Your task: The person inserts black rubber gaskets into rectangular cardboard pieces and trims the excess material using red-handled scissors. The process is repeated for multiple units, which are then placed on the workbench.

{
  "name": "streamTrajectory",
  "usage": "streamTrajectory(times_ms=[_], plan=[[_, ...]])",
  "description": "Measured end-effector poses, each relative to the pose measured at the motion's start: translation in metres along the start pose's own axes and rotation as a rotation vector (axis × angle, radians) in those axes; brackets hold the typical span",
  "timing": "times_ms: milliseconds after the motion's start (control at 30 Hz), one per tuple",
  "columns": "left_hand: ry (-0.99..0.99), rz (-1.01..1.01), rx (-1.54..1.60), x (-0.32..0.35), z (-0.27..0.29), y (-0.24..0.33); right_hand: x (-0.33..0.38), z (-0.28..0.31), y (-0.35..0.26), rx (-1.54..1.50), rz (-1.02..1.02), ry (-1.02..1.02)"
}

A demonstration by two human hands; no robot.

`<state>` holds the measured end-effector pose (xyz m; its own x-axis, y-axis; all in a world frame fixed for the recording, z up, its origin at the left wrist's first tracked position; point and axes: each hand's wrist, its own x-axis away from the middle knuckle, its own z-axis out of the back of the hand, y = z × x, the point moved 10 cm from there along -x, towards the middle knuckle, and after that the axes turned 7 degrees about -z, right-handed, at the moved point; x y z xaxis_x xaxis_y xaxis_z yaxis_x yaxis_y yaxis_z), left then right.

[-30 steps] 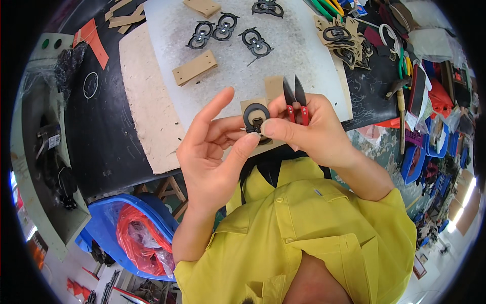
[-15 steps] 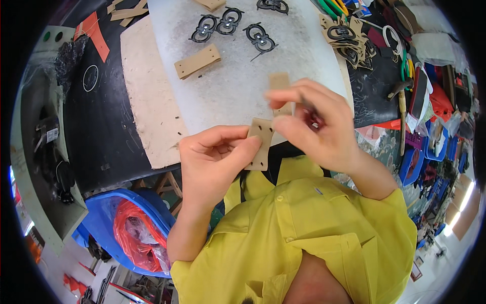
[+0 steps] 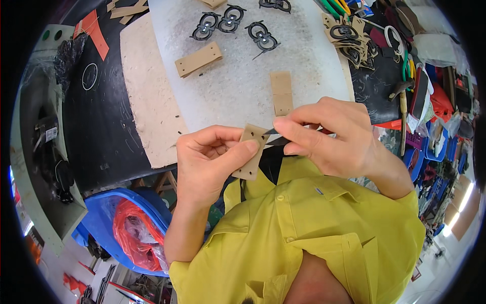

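My left hand (image 3: 210,159) pinches a small tan rectangular plate (image 3: 251,152) with holes, holding it upright in front of my chest. My right hand (image 3: 326,136) is closed just to its right, its thumb and forefinger gripping a thin dark part (image 3: 271,131) whose tip touches the plate's upper edge. More of that dark part is hidden inside the fist. Both hands hover over the near edge of a white work mat (image 3: 238,86).
On the mat lie two more tan plates (image 3: 198,59) (image 3: 281,92) and several black looped pieces (image 3: 230,24). A pile of tan and black parts (image 3: 349,38) and tools sit at the right. A blue bin (image 3: 129,230) with red plastic stands below left.
The black ring and red-handled cutters seen a second ago are out of sight. My left hand took up the tan plate, and my right hand has brought a dark part to it.
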<state>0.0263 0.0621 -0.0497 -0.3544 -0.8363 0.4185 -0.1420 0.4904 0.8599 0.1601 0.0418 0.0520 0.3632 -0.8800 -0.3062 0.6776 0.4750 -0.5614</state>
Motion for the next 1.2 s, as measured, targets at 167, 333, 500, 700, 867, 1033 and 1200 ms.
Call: streamTrajectory(times_ms=[167, 333, 500, 700, 867, 1033, 1200], plan=[[-0.063, 0.073, 0.038, 0.001, -0.006, -0.004, 0.001, 0.003, -0.010, 0.071, 0.145, -0.014], [-0.081, -0.012, -0.203, 0.002, -0.011, 0.009, -0.004, -0.007, 0.002, -0.024, 0.053, -0.200], [-0.081, -0.460, -0.643, 0.009, -0.023, 0.050, 0.000, -0.021, 0.044, -0.375, -0.402, -0.267], [-0.015, -0.229, -0.109, -0.011, 0.002, 0.030, -0.003, 0.000, -0.001, -0.179, -0.091, 0.054], [-0.076, -0.182, -0.064, -0.010, -0.005, 0.023, -0.001, -0.009, -0.009, -0.237, -0.032, 0.031], [-0.143, -0.132, 0.014, -0.012, -0.012, 0.020, -0.002, -0.009, -0.007, -0.244, -0.036, -0.013], [-0.021, -0.312, -0.359, -0.005, -0.016, 0.038, -0.001, -0.022, -0.004, -0.078, -0.144, -0.220]])
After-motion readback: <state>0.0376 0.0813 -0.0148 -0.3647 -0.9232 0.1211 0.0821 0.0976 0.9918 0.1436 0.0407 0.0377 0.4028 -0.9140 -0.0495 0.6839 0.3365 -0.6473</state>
